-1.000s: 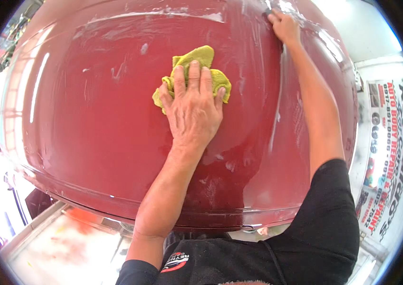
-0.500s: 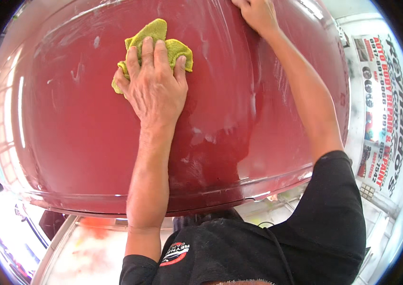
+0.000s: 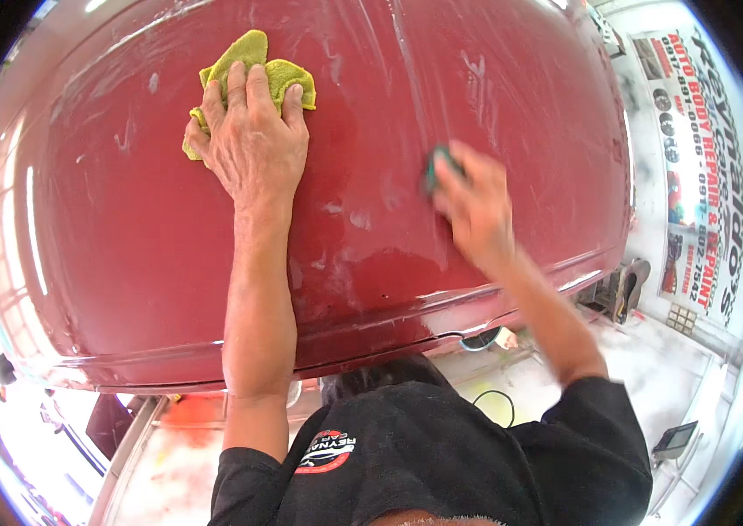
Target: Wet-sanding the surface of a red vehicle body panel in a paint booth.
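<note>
At eleven o'clock on the red panel (image 3: pixel 152 237), the yellow cloth (image 3: pixel 244 53) lies bunched beneath your left hand (image 3: pixel 253 145), which rests flat on it with fingers and thumb spread. At one o'clock, nearer the middle, your right hand (image 3: pixel 481 206) is blurred, its fingers curled over a dark green block (image 3: pixel 438 165); I cannot tell exactly where your thumb sits, or whether the block touches the panel. Whitish streaks (image 3: pixel 476 77) mark the panel around one o'clock. Your black shirt (image 3: pixel 424 438) fills six o'clock. Between four and five, a thin black cable (image 3: pixel 512 410) loops beside it. Between two and three, a printed banner (image 3: pixel 696 158) hangs on the wall.
</note>
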`<control>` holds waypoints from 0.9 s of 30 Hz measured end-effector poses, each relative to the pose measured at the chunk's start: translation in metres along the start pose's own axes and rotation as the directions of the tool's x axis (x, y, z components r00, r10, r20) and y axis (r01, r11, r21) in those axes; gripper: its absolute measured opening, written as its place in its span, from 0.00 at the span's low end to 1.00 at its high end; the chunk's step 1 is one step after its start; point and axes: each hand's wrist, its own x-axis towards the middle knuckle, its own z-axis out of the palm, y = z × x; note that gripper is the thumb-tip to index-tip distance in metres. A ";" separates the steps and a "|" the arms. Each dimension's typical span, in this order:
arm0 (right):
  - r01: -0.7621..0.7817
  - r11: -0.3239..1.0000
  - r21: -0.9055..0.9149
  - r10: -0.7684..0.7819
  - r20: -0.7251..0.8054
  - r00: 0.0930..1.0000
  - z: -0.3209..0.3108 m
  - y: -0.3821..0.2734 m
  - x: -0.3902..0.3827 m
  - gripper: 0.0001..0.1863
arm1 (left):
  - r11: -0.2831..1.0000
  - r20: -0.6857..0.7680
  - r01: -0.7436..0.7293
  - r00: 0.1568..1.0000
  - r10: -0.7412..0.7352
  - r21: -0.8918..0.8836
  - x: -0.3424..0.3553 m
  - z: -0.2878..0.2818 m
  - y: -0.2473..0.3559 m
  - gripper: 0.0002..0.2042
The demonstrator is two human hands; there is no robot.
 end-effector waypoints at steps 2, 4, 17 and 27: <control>0.059 0.994 -0.088 -0.066 -0.083 0.994 0.021 0.045 0.076 0.24 | 1.000 -0.002 -0.009 1.000 0.009 -0.015 0.001 0.000 0.008 0.23; -0.006 0.997 -0.075 0.001 -0.058 0.998 0.034 0.087 0.143 0.19 | 1.000 0.014 -0.012 1.000 0.012 -0.024 0.001 -0.006 0.012 0.23; 0.214 0.974 0.080 -0.222 0.124 0.967 -0.010 -0.034 -0.015 0.31 | 0.995 -0.064 0.009 0.998 -0.015 -0.095 0.008 -0.014 0.016 0.22; 0.013 0.998 -0.054 -0.009 0.079 0.997 0.033 -0.033 0.082 0.23 | 0.987 -0.168 -0.118 0.981 0.098 -0.110 0.008 0.004 -0.003 0.15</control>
